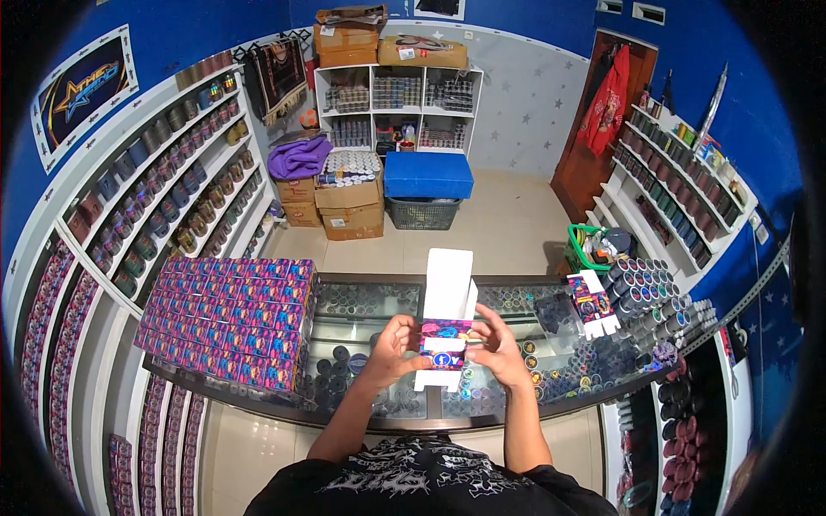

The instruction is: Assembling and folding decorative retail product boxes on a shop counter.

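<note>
Open-flapped purple-and-blue carton (445, 328): is being gripped narrowly between left hand (392, 351), nine o'clock, and right hand (499, 351), three o'clock, apparently for steadiness, above glass display counter (447, 422). Box stack (228, 322): is being kept farther toward nine, seemingly for compactness.

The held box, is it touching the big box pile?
Apart: the head view shows glass counter and the left hand between the held box and the pile.

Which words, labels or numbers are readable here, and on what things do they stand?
Wording is not copied here, only located.
Wall poster: large lettering beside a star.
Carton held by left hand and right hand: light marks on blue.
Black shirt: stylised white print, illegible.
Patterned boxes: any print too small.
</note>
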`<state>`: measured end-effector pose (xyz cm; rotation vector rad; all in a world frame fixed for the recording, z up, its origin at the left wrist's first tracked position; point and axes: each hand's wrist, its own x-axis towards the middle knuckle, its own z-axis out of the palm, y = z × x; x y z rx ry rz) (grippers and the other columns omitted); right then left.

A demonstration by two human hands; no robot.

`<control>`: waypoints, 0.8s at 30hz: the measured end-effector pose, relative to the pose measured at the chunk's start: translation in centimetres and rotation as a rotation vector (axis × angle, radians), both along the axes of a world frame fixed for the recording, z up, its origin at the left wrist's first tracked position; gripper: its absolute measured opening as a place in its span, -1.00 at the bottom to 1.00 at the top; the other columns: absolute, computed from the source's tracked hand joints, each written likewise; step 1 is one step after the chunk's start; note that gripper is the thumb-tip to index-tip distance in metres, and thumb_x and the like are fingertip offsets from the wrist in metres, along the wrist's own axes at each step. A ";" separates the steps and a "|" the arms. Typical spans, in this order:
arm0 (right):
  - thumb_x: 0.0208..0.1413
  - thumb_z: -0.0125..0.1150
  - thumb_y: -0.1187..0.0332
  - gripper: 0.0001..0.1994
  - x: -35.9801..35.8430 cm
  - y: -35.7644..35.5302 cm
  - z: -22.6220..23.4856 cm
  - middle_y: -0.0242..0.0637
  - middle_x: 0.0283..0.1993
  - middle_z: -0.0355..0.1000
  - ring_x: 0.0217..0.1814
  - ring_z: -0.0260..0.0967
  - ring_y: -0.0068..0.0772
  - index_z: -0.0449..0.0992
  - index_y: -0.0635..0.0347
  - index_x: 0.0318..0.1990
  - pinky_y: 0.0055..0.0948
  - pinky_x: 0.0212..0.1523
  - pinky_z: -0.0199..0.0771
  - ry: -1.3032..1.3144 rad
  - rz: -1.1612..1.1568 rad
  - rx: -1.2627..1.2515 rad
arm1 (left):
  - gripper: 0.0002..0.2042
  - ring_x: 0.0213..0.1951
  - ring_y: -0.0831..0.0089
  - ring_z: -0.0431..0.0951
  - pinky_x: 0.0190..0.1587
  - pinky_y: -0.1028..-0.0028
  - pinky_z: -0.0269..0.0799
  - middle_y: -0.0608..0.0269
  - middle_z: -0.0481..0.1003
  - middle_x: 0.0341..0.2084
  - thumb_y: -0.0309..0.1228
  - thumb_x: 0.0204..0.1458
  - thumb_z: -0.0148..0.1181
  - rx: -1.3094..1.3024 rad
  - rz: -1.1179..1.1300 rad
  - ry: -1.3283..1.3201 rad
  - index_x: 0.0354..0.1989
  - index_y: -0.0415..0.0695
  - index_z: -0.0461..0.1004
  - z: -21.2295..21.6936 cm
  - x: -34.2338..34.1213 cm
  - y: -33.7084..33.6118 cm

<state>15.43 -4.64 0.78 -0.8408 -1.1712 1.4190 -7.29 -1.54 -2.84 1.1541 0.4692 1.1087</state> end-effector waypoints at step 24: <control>-0.29 0.46 0.61 -0.21 1.3 1.4 -1.5 -0.22 0.06 0.41 0.01 0.39 -0.49 0.27 0.34 0.24 -0.48 0.00 0.43 0.058 0.148 0.052 | -0.44 -0.03 0.54 0.45 -0.06 0.51 0.32 0.29 0.45 -0.09 -0.53 -0.21 0.47 0.069 0.125 0.162 -0.01 -0.16 0.30 -0.5 0.8 1.4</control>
